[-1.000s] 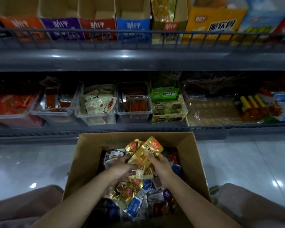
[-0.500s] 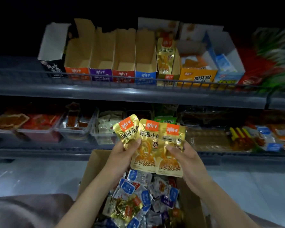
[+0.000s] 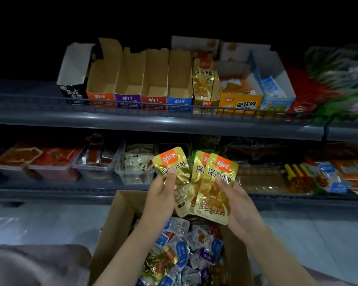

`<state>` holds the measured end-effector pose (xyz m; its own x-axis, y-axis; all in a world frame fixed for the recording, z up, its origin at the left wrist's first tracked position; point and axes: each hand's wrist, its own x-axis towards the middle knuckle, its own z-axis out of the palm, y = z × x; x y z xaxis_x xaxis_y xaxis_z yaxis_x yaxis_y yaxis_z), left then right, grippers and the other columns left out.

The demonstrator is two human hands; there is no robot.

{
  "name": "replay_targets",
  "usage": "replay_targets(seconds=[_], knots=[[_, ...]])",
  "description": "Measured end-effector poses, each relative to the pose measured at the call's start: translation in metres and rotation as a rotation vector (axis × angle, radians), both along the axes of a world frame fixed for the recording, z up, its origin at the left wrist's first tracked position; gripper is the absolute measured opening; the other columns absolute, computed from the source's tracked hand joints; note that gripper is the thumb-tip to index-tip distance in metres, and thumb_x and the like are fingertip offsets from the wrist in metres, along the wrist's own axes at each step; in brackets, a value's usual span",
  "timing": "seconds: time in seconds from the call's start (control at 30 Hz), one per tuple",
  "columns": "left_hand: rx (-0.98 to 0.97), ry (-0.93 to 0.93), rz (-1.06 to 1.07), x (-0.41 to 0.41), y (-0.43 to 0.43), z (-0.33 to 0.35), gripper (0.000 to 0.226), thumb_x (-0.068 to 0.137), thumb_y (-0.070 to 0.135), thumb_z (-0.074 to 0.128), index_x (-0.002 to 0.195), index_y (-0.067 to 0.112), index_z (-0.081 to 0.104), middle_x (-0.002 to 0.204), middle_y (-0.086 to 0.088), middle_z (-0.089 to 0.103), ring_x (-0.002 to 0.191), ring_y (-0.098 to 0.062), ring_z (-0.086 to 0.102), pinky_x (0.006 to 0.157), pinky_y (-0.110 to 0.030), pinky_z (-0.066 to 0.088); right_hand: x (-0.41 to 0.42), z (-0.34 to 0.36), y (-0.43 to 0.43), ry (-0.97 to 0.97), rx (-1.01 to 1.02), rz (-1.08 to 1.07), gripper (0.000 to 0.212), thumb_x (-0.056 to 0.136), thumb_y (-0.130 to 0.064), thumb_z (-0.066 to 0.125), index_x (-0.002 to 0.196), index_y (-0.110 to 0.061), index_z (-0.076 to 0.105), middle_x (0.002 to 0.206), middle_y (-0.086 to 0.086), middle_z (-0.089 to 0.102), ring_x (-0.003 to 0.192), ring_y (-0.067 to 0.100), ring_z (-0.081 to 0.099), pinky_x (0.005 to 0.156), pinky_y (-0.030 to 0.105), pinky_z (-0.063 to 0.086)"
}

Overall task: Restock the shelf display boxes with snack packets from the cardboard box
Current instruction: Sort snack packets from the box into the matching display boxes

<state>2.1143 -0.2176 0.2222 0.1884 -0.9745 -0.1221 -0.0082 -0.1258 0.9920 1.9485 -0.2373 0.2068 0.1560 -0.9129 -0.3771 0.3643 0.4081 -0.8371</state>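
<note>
My left hand (image 3: 160, 198) pinches one gold snack packet (image 3: 174, 168) with an orange label. My right hand (image 3: 239, 205) holds two more gold packets (image 3: 215, 193), overlapped. Both hands are raised above the open cardboard box (image 3: 116, 221), which holds several mixed blue, silver and gold packets (image 3: 186, 250). On the upper shelf stands a row of display boxes: orange (image 3: 100, 83), purple (image 3: 129, 83), red (image 3: 154, 83) and blue (image 3: 179, 83) ones look hollow. The gold display box (image 3: 206, 104) beside them holds an upright gold packet (image 3: 203, 79).
A wire rail (image 3: 174, 107) runs along the upper shelf front. Right of the gold box are a yellow box (image 3: 239, 103) and a blue-white box (image 3: 275, 87). The lower shelf holds clear trays (image 3: 135, 174) of snacks. My knee (image 3: 35, 265) is at bottom left.
Both hands lifted the gold packets out of the cardboard box to the lower shelf's height. The left packet has parted from the other two. The view tilted up.
</note>
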Motion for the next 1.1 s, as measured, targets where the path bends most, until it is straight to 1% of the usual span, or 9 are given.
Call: replay_targets(seconds=[0.07, 0.2, 0.3, 0.43, 0.57, 0.67, 0.83, 0.93, 1.1], knots=[[0.009, 0.013, -0.013, 0.007, -0.004, -0.001, 0.036, 0.095, 0.045, 0.043, 0.124, 0.025, 0.050, 0.113, 0.007, 0.063, 0.110, -0.012, 0.058, 0.102, -0.030, 0.044, -0.005, 0.001, -0.002, 0.032, 0.019, 0.028, 0.064, 0.074, -0.041, 0.074, 0.126, -0.009, 0.053, 0.116, 0.012, 0.068, 0.114, 0.031, 0.061, 0.100, 0.053, 0.046], [0.129, -0.109, -0.184, 0.011, -0.012, 0.003, 0.050, 0.100, 0.036, 0.043, 0.143, 0.019, 0.026, 0.120, 0.016, 0.044, 0.112, -0.006, 0.045, 0.096, -0.026, 0.033, -0.003, 0.001, 0.006, 0.015, 0.102, 0.171, 0.054, 0.081, -0.030, 0.068, 0.123, 0.001, 0.054, 0.113, 0.021, 0.067, 0.104, 0.035, 0.065, 0.090, 0.047, 0.053], [0.020, 0.026, -0.248, 0.034, -0.011, -0.022, 0.062, 0.099, 0.041, 0.041, 0.149, 0.010, 0.021, 0.146, -0.003, 0.035, 0.134, -0.025, 0.034, 0.103, -0.028, 0.030, 0.002, -0.001, 0.010, -0.084, 0.154, 0.186, 0.068, 0.083, -0.022, 0.070, 0.140, 0.000, 0.039, 0.113, 0.020, 0.067, 0.103, 0.032, 0.066, 0.082, 0.043, 0.056], [0.255, 0.154, -0.274, 0.021, -0.022, -0.015, 0.115, 0.057, 0.094, 0.044, 0.143, 0.017, 0.035, 0.139, -0.004, 0.046, 0.132, -0.029, 0.042, 0.107, -0.036, 0.032, 0.002, -0.001, 0.013, -0.189, 0.125, 0.226, 0.066, 0.083, -0.021, 0.068, 0.140, -0.003, 0.040, 0.120, 0.021, 0.064, 0.106, 0.033, 0.065, 0.083, 0.045, 0.056], [0.294, 0.407, -0.330, -0.002, -0.007, -0.010, 0.060, 0.089, 0.062, 0.040, 0.118, 0.015, 0.065, 0.115, -0.011, 0.068, 0.106, -0.026, 0.065, 0.096, -0.042, 0.044, 0.006, 0.001, 0.021, -0.178, 0.107, 0.270, 0.044, 0.084, -0.017, 0.061, 0.125, -0.001, 0.056, 0.116, 0.021, 0.066, 0.100, 0.032, 0.067, 0.079, 0.043, 0.056], [0.296, 0.639, -0.248, -0.009, -0.009, -0.010, 0.054, 0.091, 0.053, 0.041, 0.092, 0.012, 0.077, 0.100, -0.014, 0.072, 0.089, -0.028, 0.070, 0.085, -0.040, 0.046, -0.002, 0.002, 0.018, -0.072, 0.067, 0.198, 0.045, 0.082, -0.015, 0.063, 0.124, -0.002, 0.056, 0.114, 0.021, 0.068, 0.103, 0.033, 0.067, 0.082, 0.043, 0.056], [0.455, 0.353, -0.182, -0.015, -0.006, -0.010, 0.054, 0.096, 0.052, 0.037, 0.114, 0.010, 0.064, 0.105, -0.014, 0.072, 0.099, -0.028, 0.067, 0.085, -0.042, 0.050, -0.011, -0.005, 0.014, 0.101, 0.055, 0.083, 0.056, 0.077, -0.021, 0.068, 0.128, -0.006, 0.051, 0.107, 0.016, 0.071, 0.098, 0.032, 0.069, 0.085, 0.047, 0.053], [0.416, 0.025, -0.268, -0.023, -0.004, -0.005, 0.055, 0.099, 0.051, 0.026, 0.137, 0.017, 0.048, 0.140, -0.008, 0.051, 0.129, -0.025, 0.047, 0.109, -0.039, 0.032, -0.004, -0.015, 0.019, 0.211, 0.022, 0.071, 0.043, 0.086, -0.022, 0.064, 0.127, -0.013, 0.053, 0.106, 0.010, 0.072, 0.100, 0.029, 0.069, 0.093, 0.051, 0.050], [0.277, -0.111, -0.339, -0.031, -0.005, -0.001, 0.058, 0.096, 0.057, 0.026, 0.142, 0.025, 0.035, 0.134, 0.008, 0.051, 0.122, -0.011, 0.048, 0.093, -0.025, 0.038, 0.001, -0.013, 0.022, 0.143, -0.013, 0.075, 0.029, 0.095, -0.017, 0.053, 0.123, -0.020, 0.053, 0.105, 0.011, 0.072, 0.098, 0.027, 0.069, 0.090, 0.047, 0.052]])
